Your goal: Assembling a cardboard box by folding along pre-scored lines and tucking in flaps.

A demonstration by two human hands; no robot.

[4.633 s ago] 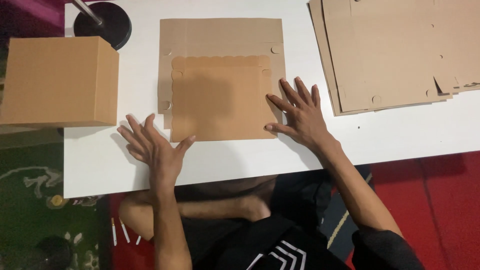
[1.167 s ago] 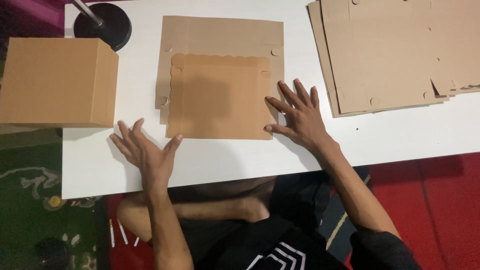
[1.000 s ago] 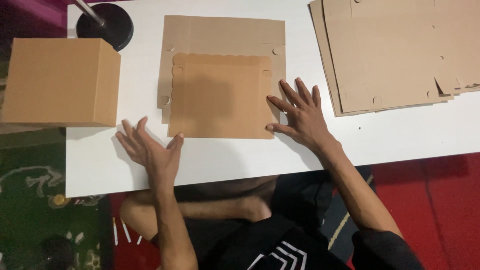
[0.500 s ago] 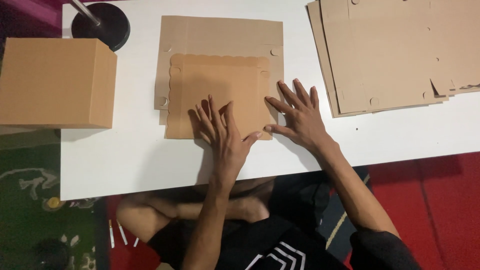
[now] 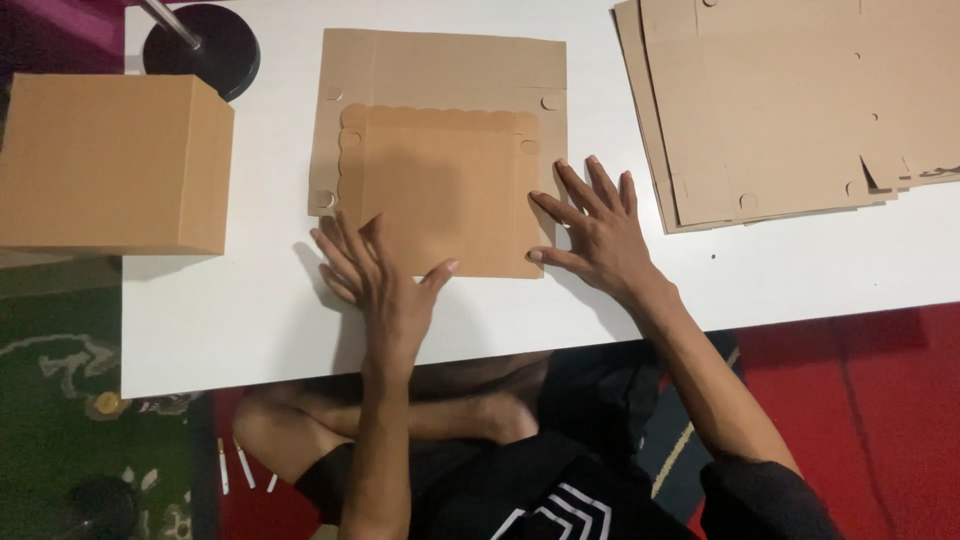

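both hands flat, fingers spread, gripping nothing. left hand point(image 5: 385, 285) presses folded cardboard sheet point(image 5: 440, 160) at its near left edge; right hand point(image 5: 595, 230) presses its right edge. assembled box point(image 5: 110, 165) far left, flat stack point(image 5: 790, 100) beyond right hand.

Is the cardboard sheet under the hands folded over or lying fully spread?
Folded: the cardboard sheet has a scallop-edged panel doubled flat over it, pressed by the left hand and right hand.

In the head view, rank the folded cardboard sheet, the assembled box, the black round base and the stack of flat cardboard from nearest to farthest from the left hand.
1. Folded cardboard sheet: under the left hand's fingers, centre.
2. Assembled box: on the left.
3. Black round base: far left corner of the table.
4. Stack of flat cardboard: far right.
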